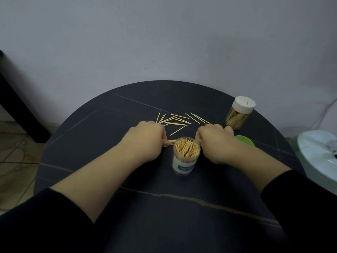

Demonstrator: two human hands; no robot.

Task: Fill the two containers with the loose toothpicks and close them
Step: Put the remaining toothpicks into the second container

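An open clear container point(185, 157) with a green label stands in the middle of the round table, packed with upright toothpicks. My left hand point(145, 141) lies just left of it, fingers curled around a small bundle of toothpicks point(172, 141) whose ends stick out toward the container. My right hand point(217, 141) sits just right of the container with curled fingers; what they hold is hidden. Several loose toothpicks point(177, 121) lie scattered beyond both hands. A second container point(238, 114), closed with a white lid, stands at the back right. A green lid point(245, 140) peeks out behind my right hand.
The dark round table point(127, 198) ends close to a grey wall behind. A pale bin-like object point(319, 157) sits off the table's right edge. A dark furniture leg point(18, 110) stands at the left, above a tiled floor.
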